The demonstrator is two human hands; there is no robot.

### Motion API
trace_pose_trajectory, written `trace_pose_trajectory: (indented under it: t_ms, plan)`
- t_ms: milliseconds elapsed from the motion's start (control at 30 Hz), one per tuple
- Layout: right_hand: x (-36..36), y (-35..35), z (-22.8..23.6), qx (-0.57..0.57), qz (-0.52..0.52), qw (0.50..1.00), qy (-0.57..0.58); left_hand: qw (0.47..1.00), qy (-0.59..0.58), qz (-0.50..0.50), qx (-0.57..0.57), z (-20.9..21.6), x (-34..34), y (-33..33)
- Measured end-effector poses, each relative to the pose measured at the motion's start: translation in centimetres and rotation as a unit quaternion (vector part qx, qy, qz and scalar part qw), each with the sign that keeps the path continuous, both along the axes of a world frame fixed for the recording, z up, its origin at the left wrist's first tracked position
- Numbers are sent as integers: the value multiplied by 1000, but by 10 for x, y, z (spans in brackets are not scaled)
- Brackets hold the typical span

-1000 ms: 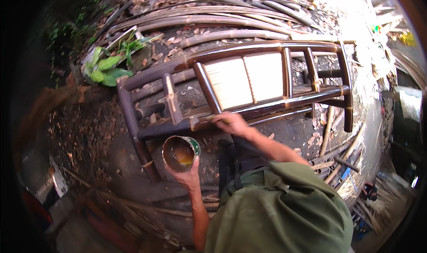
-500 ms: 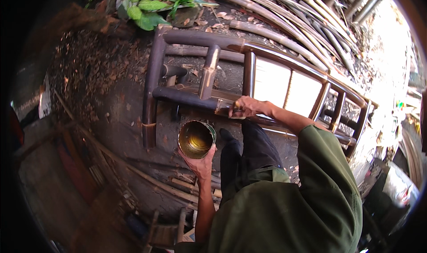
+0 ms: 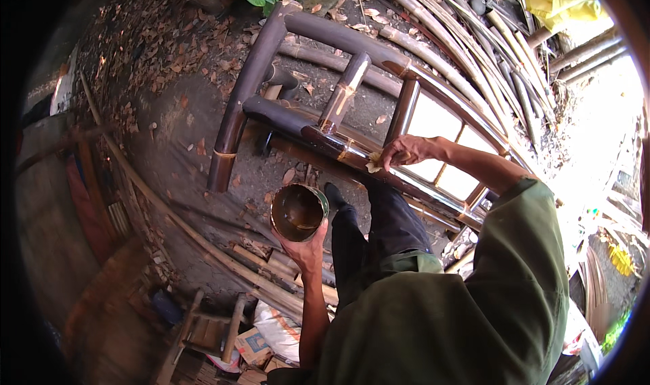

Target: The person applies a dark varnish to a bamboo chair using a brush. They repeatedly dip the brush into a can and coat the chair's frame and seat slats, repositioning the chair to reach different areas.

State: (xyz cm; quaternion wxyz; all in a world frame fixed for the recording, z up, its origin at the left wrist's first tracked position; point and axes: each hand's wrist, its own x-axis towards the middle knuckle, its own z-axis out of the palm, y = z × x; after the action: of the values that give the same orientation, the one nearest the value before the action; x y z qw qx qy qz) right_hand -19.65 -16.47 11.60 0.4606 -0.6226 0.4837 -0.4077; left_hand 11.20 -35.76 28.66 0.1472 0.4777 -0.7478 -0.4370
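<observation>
My left hand (image 3: 305,250) grips a round tin can (image 3: 272,212) from below and the side. Its open top faces up, and a brownish, shiny liquid shows inside. My right hand (image 3: 409,151) is closed on a small pale-yellow wad (image 3: 374,162), which looks like foam or cloth. The wad rests against the near rail of a dark brown bamboo frame (image 3: 284,118). Around and left of the wad that rail looks wet and glossy; toward its left end it is duller. White panels (image 3: 433,118) sit between the bars on the right part of the frame.
Bamboo poles and strips (image 3: 447,53) lie beyond the frame, among dry leaves. A long pole (image 3: 156,199) runs along the left. Lower left are a small wooden stool (image 3: 210,327), a white sack (image 3: 277,331) and a cardboard box (image 3: 252,346). Yellow sheeting (image 3: 565,5) hangs at upper right.
My right hand has moved right along the near rail, and the pale wad now shows more plainly. The can stays in my left hand, tilted slightly differently. The whole view has turned.
</observation>
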Motion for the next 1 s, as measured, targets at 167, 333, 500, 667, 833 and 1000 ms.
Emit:
trace_pose_trajectory:
  t_ms: [167, 333, 500, 667, 833, 1000]
  plan:
    - [-22, -83, 4, 11, -93, 995, -16, 1000, 1, 9, 6, 1, -3, -1]
    - [-3, -41, 13, 122, 44, 991, 33, 998, 19, 64, 5, -3, 0, 3]
    - [6, -162, 59, 263, 194, 904, 275, 995, 54, 79, 29, -7, 9, 2]
    - [-4, -341, 34, 132, 47, 951, 277, 991, 74, 100, 43, 9, 3, 6]
    - [-23, -336, 1, -88, 44, 955, 280, 985, 104, 133, 38, 7, 2, 10]
    - [-5, -186, 28, -32, 291, 924, 244, 981, 108, 157, 46, -8, 15, 17]
